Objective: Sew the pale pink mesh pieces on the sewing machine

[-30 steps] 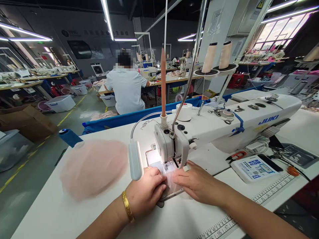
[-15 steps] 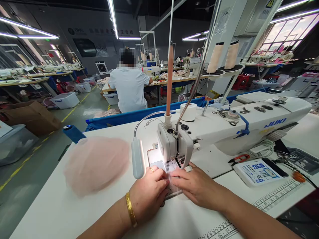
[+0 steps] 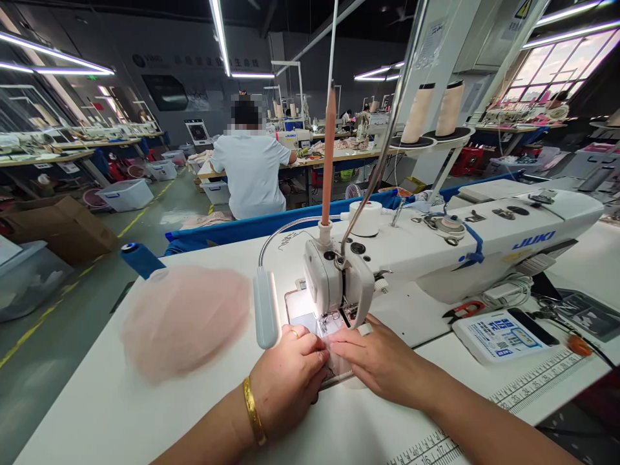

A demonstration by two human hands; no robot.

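I sit in a large workshop with dark grey walls [image 3: 194, 58] across the upper left of the frame and a dark ceiling crossed by long strip lights [image 3: 220, 35]. The grey floor [image 3: 62, 310] at the lower left carries a yellow line [image 3: 29, 332]. Along the left edge stand rows of benches [image 3: 48, 158], with white plastic bins [image 3: 126, 194] and a brown cardboard box [image 3: 62, 226] on the floor beside them. In the upper middle a person in a white shirt [image 3: 252, 171] sits with their back to me at another bench [image 3: 339, 155]. At the upper right, daylight comes through tall windows [image 3: 557, 64].
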